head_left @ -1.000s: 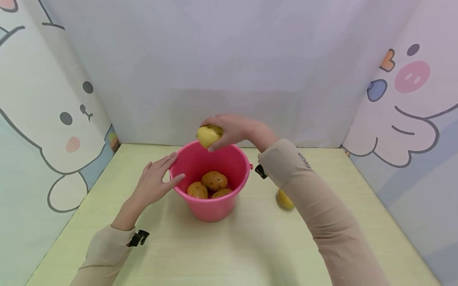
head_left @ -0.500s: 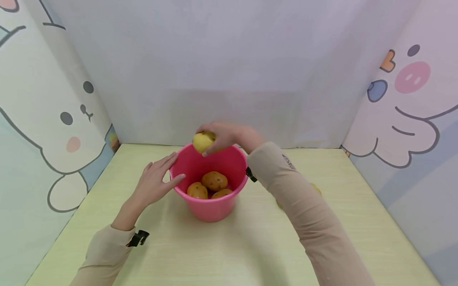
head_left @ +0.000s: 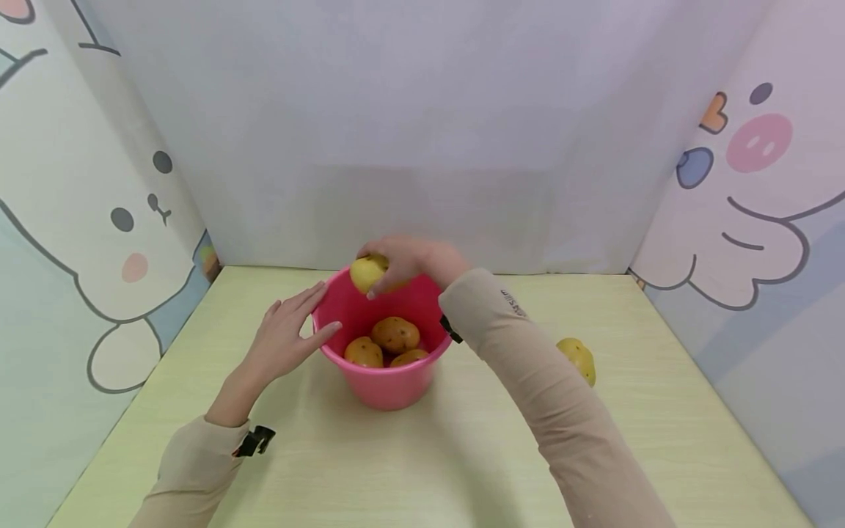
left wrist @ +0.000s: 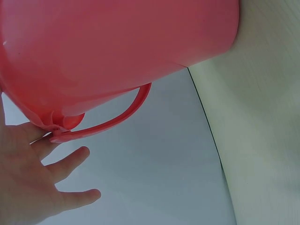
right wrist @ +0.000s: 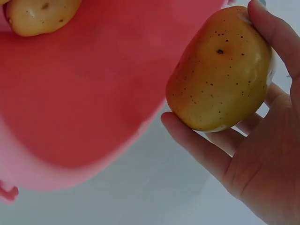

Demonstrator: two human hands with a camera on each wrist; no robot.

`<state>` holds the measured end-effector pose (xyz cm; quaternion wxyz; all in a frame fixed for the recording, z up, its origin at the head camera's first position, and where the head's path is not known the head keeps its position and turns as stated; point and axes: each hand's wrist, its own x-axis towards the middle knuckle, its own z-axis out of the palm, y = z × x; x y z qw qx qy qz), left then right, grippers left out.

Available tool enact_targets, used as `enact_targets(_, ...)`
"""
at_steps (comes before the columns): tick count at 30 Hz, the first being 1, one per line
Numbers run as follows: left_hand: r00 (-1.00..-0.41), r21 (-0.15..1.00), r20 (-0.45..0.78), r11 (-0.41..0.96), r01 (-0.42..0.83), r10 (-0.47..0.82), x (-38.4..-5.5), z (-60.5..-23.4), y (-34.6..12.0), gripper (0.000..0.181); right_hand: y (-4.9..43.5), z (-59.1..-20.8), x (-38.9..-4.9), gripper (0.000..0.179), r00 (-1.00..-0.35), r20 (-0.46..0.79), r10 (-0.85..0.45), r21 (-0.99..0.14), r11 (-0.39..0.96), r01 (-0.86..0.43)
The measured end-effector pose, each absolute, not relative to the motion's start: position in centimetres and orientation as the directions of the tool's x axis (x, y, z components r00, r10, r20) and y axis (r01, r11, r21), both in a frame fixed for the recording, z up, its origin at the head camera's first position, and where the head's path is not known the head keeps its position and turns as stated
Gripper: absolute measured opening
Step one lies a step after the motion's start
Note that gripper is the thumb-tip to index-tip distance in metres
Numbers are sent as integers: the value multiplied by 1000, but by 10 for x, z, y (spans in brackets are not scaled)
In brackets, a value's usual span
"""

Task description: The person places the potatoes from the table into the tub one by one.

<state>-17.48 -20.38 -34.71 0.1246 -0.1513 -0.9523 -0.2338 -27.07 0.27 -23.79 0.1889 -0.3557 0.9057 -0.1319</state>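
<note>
1. The left hand (head_left: 282,339), spread wide, touched the bucket (head_left: 389,392) at ten o'clock, maybe steadying it.
2. The right hand (head_left: 408,261) gripped a potato (head_left: 366,275) near twelve, probably so it wouldn't fall.
3. Another potato (head_left: 578,359) lay at three.

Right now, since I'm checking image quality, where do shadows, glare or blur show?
Head view: soft shadows on the table; left wrist: dimmer, the bucket looking dull; right wrist: its rim blurred, the held potato crisper, with pale glare at its edge.
</note>
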Motion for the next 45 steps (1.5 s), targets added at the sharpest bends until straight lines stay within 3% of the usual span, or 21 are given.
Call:
enact_targets(7,-923,409,308,843,348,232,-174,-347,-203,71,3,-242,-268,67,-707,-274,-652,-424,742,-519)
enact_targets(18,-927,413,299,846,338,224,-174,-347,-203,72,9,-241,-268,71,-718,-242,-653,-457,730,-509)
enact_targets(27,-929,419,295,845,334,221,-175,-347,-204,72,18,-234,-268,71,-735,-180,-654,-432,724,-538)
enact_targets(45,-925,421,308,840,341,222,-175,-348,-204,73,43,-226,-264,65,-674,-77,-735,-322,658,-681)
